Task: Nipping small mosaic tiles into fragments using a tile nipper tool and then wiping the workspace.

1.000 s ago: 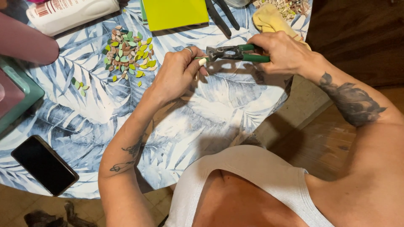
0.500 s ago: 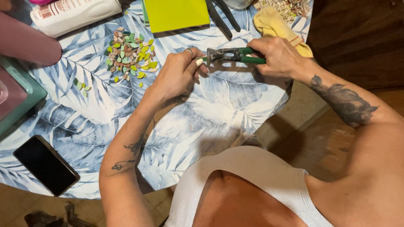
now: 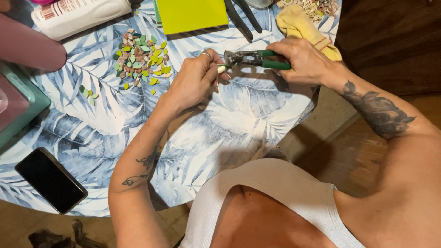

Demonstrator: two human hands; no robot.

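My right hand (image 3: 301, 59) grips green-handled nippers (image 3: 252, 59) over the leaf-print tablecloth (image 3: 229, 124). The tool's metal jaws point left at a small pale tile piece (image 3: 222, 69). My left hand (image 3: 195, 80) pinches that piece between thumb and fingers, right at the jaws. A pile of small leaf-shaped tile pieces (image 3: 140, 57) in green, yellow and pink lies to the left of my left hand. A few loose green pieces (image 3: 88, 94) lie further left.
A black phone (image 3: 50, 180) lies near the table's front left edge. A white bottle (image 3: 80, 16), a lime-green square sheet (image 3: 190, 14), dark tool handles (image 3: 243, 16) and a yellow cloth (image 3: 301, 25) sit at the back. A teal tray (image 3: 23, 103) is at left.
Both hands and the nippers have drifted slightly left and stayed together. The tile piece remains at the jaws.
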